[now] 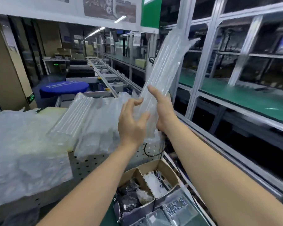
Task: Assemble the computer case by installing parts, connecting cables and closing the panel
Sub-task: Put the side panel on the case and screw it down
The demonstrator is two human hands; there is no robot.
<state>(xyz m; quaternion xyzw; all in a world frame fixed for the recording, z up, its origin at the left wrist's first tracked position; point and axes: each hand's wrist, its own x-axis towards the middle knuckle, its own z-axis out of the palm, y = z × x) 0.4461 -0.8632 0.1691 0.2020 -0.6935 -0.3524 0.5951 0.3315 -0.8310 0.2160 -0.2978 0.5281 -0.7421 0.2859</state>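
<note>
Gripping a long clear air-column plastic cushion point(164, 62) mid-frame is the right hand point(163, 111); the left hand point(131, 123) hovers spread beside it.

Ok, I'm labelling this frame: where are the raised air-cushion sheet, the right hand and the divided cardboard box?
air-cushion sheet point(163, 62): head view, mid-length.
right hand point(164, 110): head view, back of hand.
cardboard box point(169, 172): head view, inner right wall.

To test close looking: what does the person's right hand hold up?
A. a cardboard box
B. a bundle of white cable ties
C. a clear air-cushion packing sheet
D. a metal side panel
C: the right hand grips the clear air-cushion packing sheet, which slants up toward the frame posts, while the left hand is spread open beside it.
</note>
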